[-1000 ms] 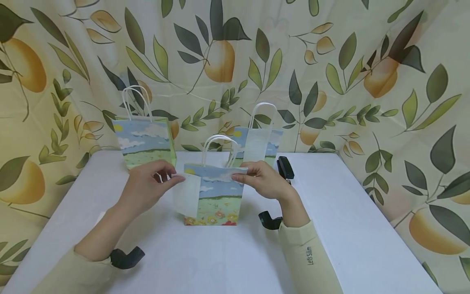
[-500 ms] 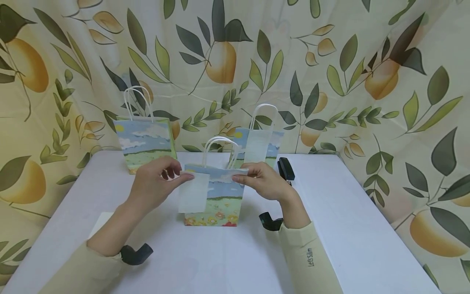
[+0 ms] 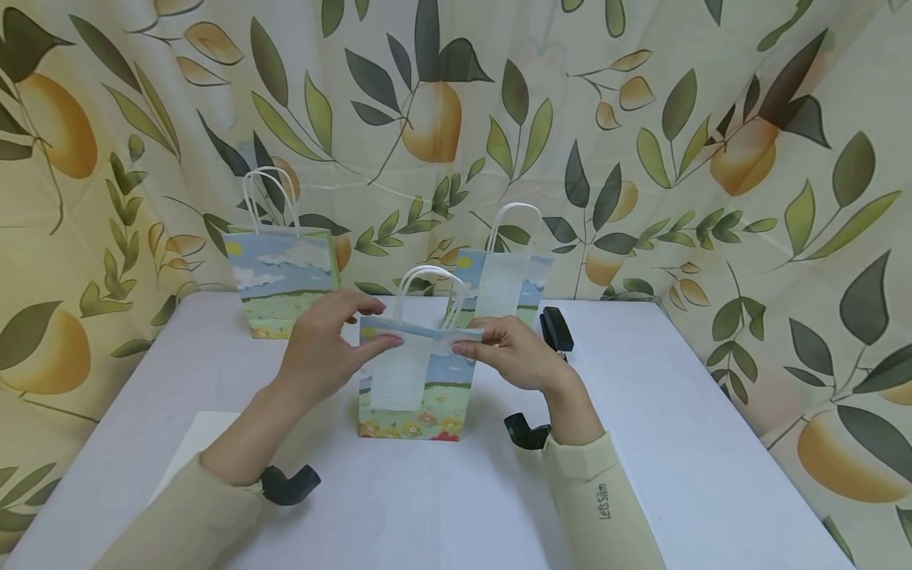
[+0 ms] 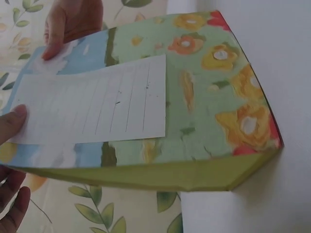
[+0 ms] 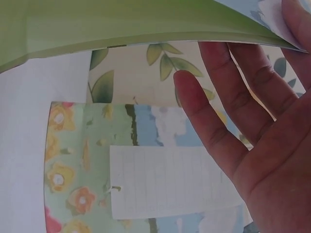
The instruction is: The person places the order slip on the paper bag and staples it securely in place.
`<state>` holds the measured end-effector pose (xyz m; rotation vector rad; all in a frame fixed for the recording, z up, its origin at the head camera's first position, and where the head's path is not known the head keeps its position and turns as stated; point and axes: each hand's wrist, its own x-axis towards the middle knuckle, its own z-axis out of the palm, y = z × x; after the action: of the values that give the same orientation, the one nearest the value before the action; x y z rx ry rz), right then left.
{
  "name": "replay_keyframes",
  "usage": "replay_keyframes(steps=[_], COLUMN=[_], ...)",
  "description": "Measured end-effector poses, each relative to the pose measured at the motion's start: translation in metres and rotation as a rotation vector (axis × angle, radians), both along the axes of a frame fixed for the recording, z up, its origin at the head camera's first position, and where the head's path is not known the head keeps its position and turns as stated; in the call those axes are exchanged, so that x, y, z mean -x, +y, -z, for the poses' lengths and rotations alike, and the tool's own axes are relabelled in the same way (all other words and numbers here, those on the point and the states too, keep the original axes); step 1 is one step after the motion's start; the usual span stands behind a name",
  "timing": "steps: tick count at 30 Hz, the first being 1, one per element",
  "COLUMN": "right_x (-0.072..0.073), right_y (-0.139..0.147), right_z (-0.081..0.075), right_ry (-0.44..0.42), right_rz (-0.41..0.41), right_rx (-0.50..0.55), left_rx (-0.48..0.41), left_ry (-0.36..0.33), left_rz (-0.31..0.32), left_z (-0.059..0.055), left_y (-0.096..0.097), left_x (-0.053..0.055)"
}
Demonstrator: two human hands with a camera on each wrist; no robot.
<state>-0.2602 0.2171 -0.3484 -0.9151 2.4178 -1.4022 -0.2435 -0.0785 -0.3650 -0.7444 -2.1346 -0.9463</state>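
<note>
A small paper gift bag (image 3: 445, 423) with white handles stands upright mid-table, printed with sky, meadow and flowers. Over its front lies a lined white paper slip (image 3: 399, 384). My left hand (image 3: 324, 348) pinches the slip's top edge, its thumb lying on the paper; the other fingers are partly hidden at the bag's rim. In the left wrist view the slip (image 4: 124, 104) lies flat against the printed side. My right hand (image 3: 513, 352) pinches the bag's upper right corner, thumb in front. Its other fingers (image 5: 199, 102) are spread behind the bag in the right wrist view.
Two similar bags stand at the back: one on the left (image 3: 281, 277), and one on the right (image 3: 537, 273) bearing a lined slip (image 3: 501, 281). Beside the right bag lies a black stapler (image 3: 557, 328). White paper (image 3: 188, 443) lies under my left forearm.
My left hand has moved right with the slip, bringing it from the bag's left edge across its front. My right hand keeps its hold on the corner.
</note>
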Motion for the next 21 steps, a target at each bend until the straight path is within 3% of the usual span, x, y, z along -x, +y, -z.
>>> replay_keyframes(steps=[9,21], right_x=[0.001,-0.002], right_y=[0.000,0.000], right_z=[0.000,0.000], right_ry=[0.006,0.041], right_rz=[0.001,0.010], right_rx=[0.005,-0.025], left_rx=[-0.003,-0.078], left_ry=[0.008,-0.083], left_rz=[0.004,0.058], left_z=[-0.005,-0.008], left_y=[0.013,0.020], left_x=[0.001,-0.003])
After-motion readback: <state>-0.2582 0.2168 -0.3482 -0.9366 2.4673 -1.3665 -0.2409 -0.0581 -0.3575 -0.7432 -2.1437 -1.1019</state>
